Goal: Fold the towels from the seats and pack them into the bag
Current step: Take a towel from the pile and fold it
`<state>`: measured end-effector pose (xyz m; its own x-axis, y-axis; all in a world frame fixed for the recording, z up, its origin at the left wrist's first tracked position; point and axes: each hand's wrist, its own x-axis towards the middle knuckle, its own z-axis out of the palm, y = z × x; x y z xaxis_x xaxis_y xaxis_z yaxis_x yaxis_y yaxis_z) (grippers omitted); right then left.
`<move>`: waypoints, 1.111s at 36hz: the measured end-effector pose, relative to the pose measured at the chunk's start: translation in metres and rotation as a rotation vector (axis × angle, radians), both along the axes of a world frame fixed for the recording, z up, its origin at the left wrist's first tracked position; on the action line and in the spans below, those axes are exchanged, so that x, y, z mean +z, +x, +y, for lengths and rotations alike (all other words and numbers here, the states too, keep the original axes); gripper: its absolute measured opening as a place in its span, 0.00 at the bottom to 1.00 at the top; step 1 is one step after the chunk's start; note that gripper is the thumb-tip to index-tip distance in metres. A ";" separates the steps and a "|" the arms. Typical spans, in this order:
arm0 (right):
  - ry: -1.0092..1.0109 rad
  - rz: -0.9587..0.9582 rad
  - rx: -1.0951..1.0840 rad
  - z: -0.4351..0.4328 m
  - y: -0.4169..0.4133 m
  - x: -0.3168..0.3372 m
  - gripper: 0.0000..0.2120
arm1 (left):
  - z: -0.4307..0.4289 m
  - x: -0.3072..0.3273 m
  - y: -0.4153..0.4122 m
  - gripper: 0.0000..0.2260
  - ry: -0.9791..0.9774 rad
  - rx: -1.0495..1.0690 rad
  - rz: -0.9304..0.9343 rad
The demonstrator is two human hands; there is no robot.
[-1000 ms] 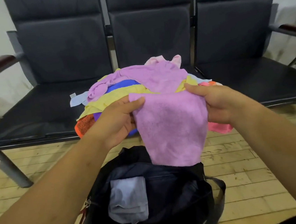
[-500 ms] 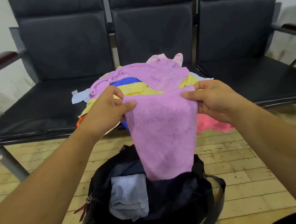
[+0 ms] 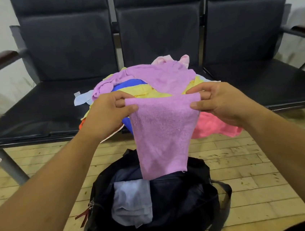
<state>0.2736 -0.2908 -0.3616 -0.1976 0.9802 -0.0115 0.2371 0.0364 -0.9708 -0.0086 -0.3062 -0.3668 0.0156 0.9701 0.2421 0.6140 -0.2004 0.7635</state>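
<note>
Here a purple towel (image 3: pixel 161 133) is pinched at its top corners by the left hand (image 3: pixel 106 116) and right hand (image 3: pixel 220 102), hung above the open bag (image 3: pixel 185 206); another fold, then lowering inside, seems called for.

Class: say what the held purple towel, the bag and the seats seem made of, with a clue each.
Purple towel: probably terry cloth, matte; nubbly pile, hangs limp.
Bag: likely thin nylon; faint sheen, crumpled folds.
Seats: leather or vinyl; smooth, soft highlights.
</note>
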 end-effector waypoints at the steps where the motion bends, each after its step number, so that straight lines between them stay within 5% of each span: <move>1: 0.028 -0.052 -0.014 0.000 0.000 0.001 0.16 | 0.001 0.000 0.000 0.07 0.008 0.008 0.014; 15: 0.290 -0.247 -0.196 0.004 -0.010 0.000 0.11 | 0.004 0.000 0.004 0.04 0.097 0.146 0.031; 22: 0.322 -0.047 -0.191 -0.001 -0.012 0.003 0.05 | 0.003 0.000 0.007 0.01 0.111 0.120 -0.011; 30: 0.032 0.469 0.008 -0.012 -0.025 0.013 0.03 | -0.005 0.003 0.010 0.11 -0.024 0.016 -0.251; 34: -0.036 0.627 -0.015 -0.012 -0.030 0.017 0.06 | -0.010 0.000 0.013 0.11 -0.222 -0.266 -0.632; 40: -0.232 0.778 0.033 -0.011 -0.033 0.019 0.17 | -0.019 -0.028 0.034 0.16 -0.539 -0.410 -0.807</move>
